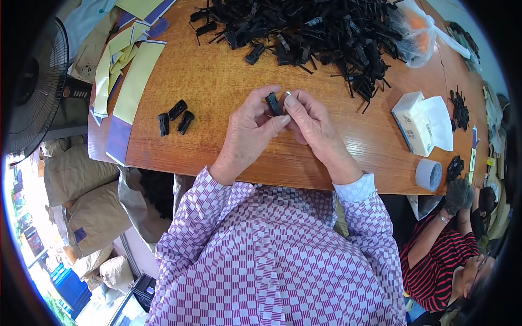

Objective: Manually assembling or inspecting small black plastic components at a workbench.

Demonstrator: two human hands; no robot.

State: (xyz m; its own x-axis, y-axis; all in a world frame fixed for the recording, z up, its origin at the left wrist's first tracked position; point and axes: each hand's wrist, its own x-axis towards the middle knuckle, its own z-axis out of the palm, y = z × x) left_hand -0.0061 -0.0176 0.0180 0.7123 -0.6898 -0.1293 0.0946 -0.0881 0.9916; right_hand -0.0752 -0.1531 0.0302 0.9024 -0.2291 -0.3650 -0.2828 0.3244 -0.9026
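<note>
Above the near edge of the table, both my hands meet around one small black plastic part (274,104). My left hand (251,120) grips it between thumb and fingers, and the piece stands tilted, its upper end showing. Close against it, my right hand (310,119) is closed in a pinch, thumb on forefinger. A tiny pale spot shows at those fingertips; whether it is a nail or a small piece, I cannot tell. To the left, three similar black plastic parts (177,110) lie together on the wooden table (206,146).
A large heap of black plastic parts (321,32) covers the far side, beside a clear plastic bag (418,38). Tissue pack (414,124) and tape roll (428,175) sit at right. Yellow-and-purple strips (138,81) lie left, near a fan (38,81). A gloved co-worker (443,261) sits at right.
</note>
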